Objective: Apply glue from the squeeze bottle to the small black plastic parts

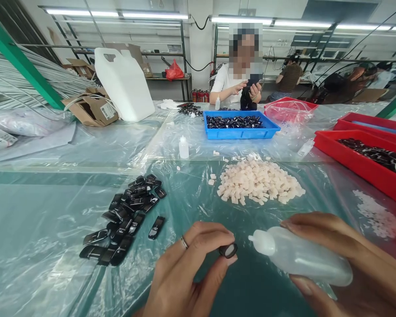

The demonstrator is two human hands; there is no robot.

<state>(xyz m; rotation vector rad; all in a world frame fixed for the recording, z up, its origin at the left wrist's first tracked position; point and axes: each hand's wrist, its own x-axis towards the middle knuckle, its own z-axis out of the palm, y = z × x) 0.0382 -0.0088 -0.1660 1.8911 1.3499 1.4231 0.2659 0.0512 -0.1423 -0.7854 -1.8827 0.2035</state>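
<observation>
Between the thumb and fingers of my left hand (188,268) is a small black plastic part (228,250), its pale end facing the bottle. My right hand (336,251) grips a translucent squeeze bottle (310,255) lying on its side, the white nozzle pointing left at the part. A gap separates the nozzle from the part. Left of my hands lies a loose pile of glossy black casings (125,215), with one casing (156,227) apart from it. Beyond my hands is a heap of small cream-coloured pieces (259,181).
A blue tray (242,133) of black parts stands farther back, near a small white bottle (184,147). Red trays (359,156) are at the right. A white jerrycan (125,86) and cardboard box (92,108) stand at the left. Across the table sits a person (236,86).
</observation>
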